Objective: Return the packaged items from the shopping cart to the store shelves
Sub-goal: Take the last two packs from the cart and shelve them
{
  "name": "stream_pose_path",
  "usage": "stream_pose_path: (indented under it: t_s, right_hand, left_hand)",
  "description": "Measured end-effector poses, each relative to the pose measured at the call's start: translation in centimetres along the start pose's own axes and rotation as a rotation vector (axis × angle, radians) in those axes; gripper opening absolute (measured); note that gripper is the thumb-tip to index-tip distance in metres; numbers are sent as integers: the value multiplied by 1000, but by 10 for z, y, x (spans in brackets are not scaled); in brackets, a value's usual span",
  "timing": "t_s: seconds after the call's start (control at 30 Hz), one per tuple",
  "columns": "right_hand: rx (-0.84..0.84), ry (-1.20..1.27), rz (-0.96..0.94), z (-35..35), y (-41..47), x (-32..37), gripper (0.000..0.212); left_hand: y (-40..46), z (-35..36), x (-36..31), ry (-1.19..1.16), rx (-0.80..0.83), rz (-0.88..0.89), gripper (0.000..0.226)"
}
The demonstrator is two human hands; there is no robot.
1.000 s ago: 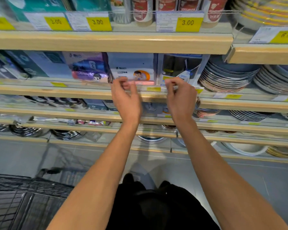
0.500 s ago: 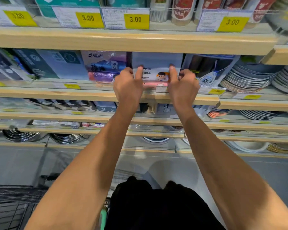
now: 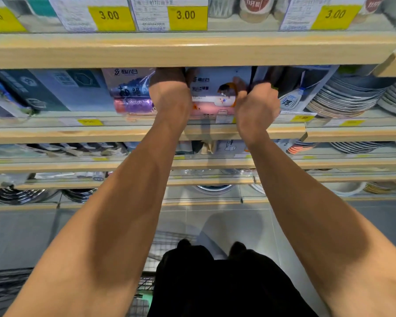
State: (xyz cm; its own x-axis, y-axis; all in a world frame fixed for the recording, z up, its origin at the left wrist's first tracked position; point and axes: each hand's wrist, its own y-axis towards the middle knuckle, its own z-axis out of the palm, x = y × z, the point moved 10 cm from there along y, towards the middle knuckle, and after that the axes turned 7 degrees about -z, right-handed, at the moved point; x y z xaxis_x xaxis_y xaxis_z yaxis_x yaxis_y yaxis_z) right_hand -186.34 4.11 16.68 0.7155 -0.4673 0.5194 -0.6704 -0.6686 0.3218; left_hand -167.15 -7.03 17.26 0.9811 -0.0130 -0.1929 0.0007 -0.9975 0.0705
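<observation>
Package: a flat white-and-pink plastic-wrapped package with a cartoon print (image 3: 212, 94) stands upright on the second wooden store shelf (image 3: 281, 130), behind that shelf's clear front rail and between both hands.
Left hand: the left hand (image 3: 169, 88) reaches in at the package's left edge; its fingers go up under the shelf above and are hidden, so whether they clasp the package cannot be told.
Right hand: the right hand (image 3: 257, 104) is at the package's right edge, fingers curled round that edge with the thumb on the front face.
Left neighbour: a purple-and-pink pack of rolled bags (image 3: 130, 92) stands just beside the package.
Right neighbour: a dark package with a white label (image 3: 293, 92), then stacks of grey round plates (image 3: 348, 97).
Above: a wooden top shelf (image 3: 192, 50) carrying yellow price tags reading 3.00 (image 3: 185, 16).
Below: a wire shopping cart (image 3: 146, 287) at the bottom edge, on a grey tiled floor (image 3: 32, 236).
</observation>
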Motion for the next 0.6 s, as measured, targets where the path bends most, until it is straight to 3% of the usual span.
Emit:
stream_pose_path:
  t_s: [0.1, 0.23, 0.33, 0.43, 0.6]
  right_hand:
    - [46, 22, 65, 2, 6, -7, 21]
    - [24, 91, 112, 4, 3, -16, 36]
    - [-76, 231, 151, 1, -15, -25, 36]
    - [-284, 235, 74, -19, -43, -17, 39]
    - [-132, 395, -121, 5, -72, 31, 13]
  left_hand:
    - [0, 8, -6, 72, 65, 33, 26]
    - [-5, -3, -6, 57, 2, 68, 33]
    - [-17, -10, 15, -177, -96, -8, 37]
    - [-39, -35, 36, -374, -410, -44, 27]
    - [-54, -22, 101, -731, -412, -208, 27]
